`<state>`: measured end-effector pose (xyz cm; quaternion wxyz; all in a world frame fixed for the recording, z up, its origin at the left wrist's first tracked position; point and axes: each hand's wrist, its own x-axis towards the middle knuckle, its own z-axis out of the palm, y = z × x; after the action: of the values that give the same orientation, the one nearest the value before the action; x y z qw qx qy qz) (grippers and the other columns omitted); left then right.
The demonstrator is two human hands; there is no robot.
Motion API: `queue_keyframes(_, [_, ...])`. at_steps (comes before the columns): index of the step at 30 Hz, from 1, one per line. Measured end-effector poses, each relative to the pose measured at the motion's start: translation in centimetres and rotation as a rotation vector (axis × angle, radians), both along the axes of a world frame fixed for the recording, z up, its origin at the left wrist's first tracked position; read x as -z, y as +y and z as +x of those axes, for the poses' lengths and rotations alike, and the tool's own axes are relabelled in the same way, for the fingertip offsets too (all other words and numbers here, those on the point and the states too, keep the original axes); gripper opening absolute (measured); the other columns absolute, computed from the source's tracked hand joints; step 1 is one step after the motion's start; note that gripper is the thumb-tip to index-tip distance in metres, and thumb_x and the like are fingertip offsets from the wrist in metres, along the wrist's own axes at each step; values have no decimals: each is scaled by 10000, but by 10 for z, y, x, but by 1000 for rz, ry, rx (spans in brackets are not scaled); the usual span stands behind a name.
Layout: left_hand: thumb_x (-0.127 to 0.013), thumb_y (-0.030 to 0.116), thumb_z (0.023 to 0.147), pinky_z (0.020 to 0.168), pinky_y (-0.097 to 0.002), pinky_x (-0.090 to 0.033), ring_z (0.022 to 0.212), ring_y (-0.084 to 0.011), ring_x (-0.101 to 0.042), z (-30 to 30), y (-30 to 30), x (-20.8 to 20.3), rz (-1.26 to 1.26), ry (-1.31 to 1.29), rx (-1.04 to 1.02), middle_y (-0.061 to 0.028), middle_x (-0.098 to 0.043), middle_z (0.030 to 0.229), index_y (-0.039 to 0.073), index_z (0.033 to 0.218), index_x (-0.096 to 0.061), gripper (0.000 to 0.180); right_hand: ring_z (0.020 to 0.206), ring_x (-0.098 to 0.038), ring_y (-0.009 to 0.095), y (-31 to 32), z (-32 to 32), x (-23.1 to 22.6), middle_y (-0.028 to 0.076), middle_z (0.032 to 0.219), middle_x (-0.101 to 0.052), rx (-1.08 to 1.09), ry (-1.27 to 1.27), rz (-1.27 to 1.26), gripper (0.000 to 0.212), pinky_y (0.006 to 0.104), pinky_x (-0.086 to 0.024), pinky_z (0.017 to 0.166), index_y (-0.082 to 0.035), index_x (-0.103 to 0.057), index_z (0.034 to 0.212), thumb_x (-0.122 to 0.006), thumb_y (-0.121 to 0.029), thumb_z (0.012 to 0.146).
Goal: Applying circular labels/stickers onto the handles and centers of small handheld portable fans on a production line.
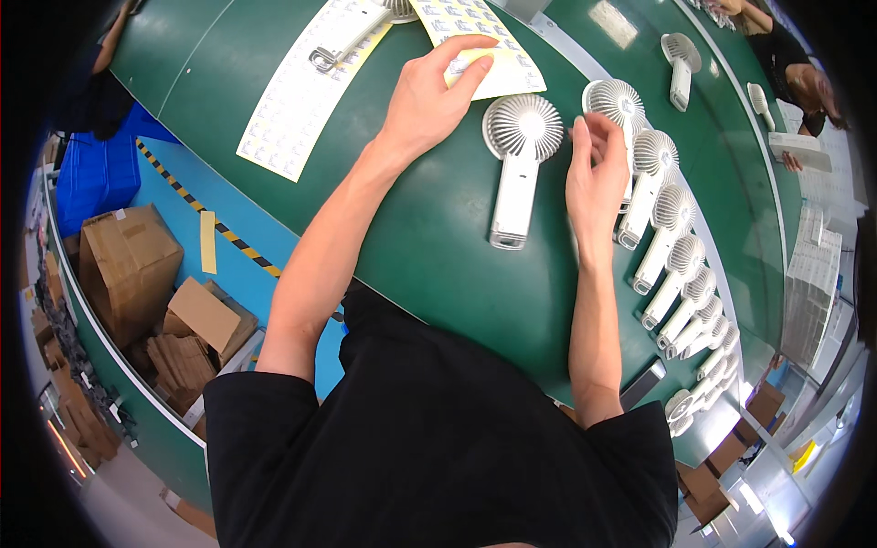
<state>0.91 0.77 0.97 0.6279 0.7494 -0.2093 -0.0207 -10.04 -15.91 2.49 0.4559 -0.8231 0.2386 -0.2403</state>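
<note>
My left hand (426, 102) reaches to a yellow-backed sheet of small stickers (475, 80), its thumb and forefinger closed on the sheet's near part. Just right of that sheet, a white handheld fan (514, 196) lies on the green table, its round ribbed head toward the far side. My right hand (598, 178) hovers beside it with loosely curled fingers and a gap at the thumb; nothing shows in them. Partly behind this hand is another white fan (614, 102), the farthest of a row. A second sticker sheet (290, 114) lies to the left, with a fan (352, 36) resting on it.
Several white fans (674, 212) line the table's right side along a pale rail. A dark phone-like object (643, 384) lies near my right elbow. Cardboard boxes (128, 265) and a blue bin (96, 178) stand left. Across the table, another fan (681, 78) lies near other people.
</note>
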Motion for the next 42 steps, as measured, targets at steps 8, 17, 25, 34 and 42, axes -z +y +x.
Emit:
queue_keyframes(8, [-603,206,960,786,-237,-480,882,-88,-604,1,2,-3,-34,-7,-28,-69,-707,1027,64,1172,-659,262,797,-630,376,20,-39,-31,204,865,-642,-421,557,-319,529,444,-515,773,14,-550,1038,-784,-377,768])
queue_keyframes(17, [-612,189,935,592,-291,-467,573,-146,-573,6,6,-4,-114,36,-181,-135,-703,829,53,1126,-659,239,543,-404,27,-94,16,-79,-30,697,-537,-357,401,252,398,222,-269,466,-17,-548,1169,-690,-247,877])
queue_keyframes(25, [-601,184,948,827,-321,-512,941,-261,-699,1,6,-1,-38,108,-40,-148,-713,1032,57,1168,-634,256,1188,-567,380,-132,136,-34,279,1366,-441,-260,-143,1054,536,419,-427,1076,122,-342,1349,-547,-213,983])
queue_keyframes(34, [-588,207,913,806,-461,-508,899,-386,-648,-7,3,8,163,-12,84,-203,-679,965,80,1149,-612,269,641,-558,84,-40,121,-76,34,753,-623,-739,650,-7,258,224,-443,583,20,-653,990,-594,-230,959])
queue_keyframes(42, [-608,217,911,899,-451,-450,988,-373,-582,-7,-2,22,194,-188,106,-190,-653,1025,60,1134,-611,272,735,-601,93,36,244,-38,42,814,-652,-794,171,88,280,245,-483,704,30,-672,1001,-592,-237,966])
